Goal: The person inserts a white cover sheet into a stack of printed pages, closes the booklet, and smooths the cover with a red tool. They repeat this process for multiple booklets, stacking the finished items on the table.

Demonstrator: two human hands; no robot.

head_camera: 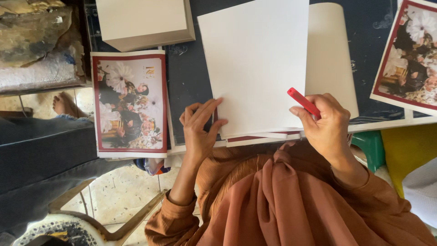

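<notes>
A stack of white sheets [257, 64] lies face down on a dark cutting mat [189, 86] in front of me, red-bordered prints peeking out underneath. My left hand [199, 130] presses its fingertips on the stack's lower left edge. My right hand [324, 123] rests at the lower right edge and grips a red cutter [302, 101] that points up and left. A curled white sheet [328, 54] lies under the stack on the right.
A red-bordered photo print [129, 104] lies at the left, another print [407, 57] at the right. A beige box [143, 23] sits at the top left. Another person's jeans-clad leg [36, 155] and bare foot [66, 105] are at the left, beside a chair [109, 218].
</notes>
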